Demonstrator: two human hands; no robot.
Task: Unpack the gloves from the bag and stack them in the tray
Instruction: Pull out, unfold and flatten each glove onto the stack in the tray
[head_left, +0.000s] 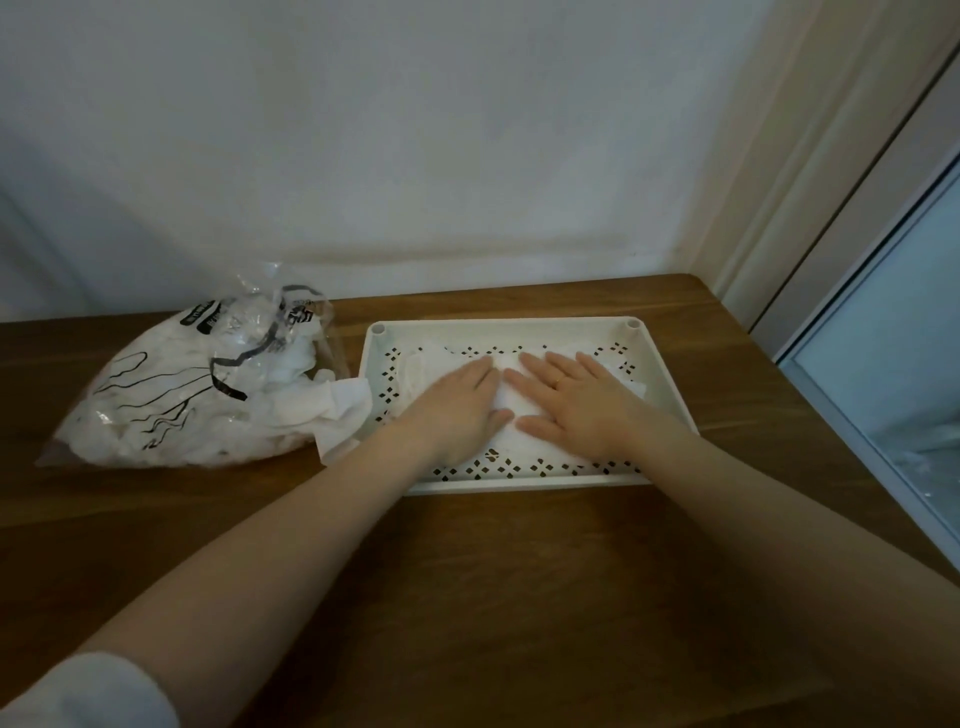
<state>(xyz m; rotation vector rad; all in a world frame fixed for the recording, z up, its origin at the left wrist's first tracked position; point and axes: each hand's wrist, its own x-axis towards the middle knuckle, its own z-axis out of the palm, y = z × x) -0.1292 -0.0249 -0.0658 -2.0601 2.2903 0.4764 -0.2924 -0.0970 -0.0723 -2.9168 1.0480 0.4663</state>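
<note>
Left hand (457, 402) and right hand (576, 397), both flat and open, press gloves (511, 415) in the tray (498, 326); bag (208, 384) lies left.

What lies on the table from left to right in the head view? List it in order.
Plastic bag of gloves → loose gloves spilling from its mouth → left hand → right hand, both flat on the gloves in the tray.

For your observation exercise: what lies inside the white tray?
Thin white gloves lie flat in the tray, pressed by the left hand and right hand. How many are stacked is hidden beneath the hands.
</note>
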